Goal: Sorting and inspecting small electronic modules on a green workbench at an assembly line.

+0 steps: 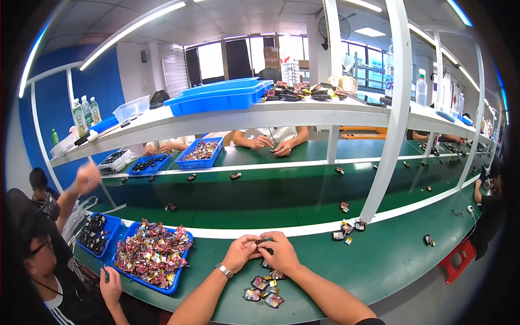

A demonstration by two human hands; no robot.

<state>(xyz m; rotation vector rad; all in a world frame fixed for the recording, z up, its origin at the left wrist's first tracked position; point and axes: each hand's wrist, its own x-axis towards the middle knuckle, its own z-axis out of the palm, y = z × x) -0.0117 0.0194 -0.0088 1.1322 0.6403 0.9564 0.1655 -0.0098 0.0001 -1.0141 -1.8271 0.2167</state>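
Near the front edge of the green tabletop (pixel 357 271), the left hand (pixel 242 254) and right hand (pixel 278 253) pinch a dark part (pixel 265 241) between them, presumably because something so small needs fingertips; they hide most of it. Loose parts (pixel 260 283) lie closer to that edge, probably for easy reach. Leftward, a blue tray's (pixel 174 284) walls contain a heap (pixel 151 252).

Small dark part (pixel 265 240), mostly hidden, between left hand (pixel 241 254), right hand (pixel 279 253).
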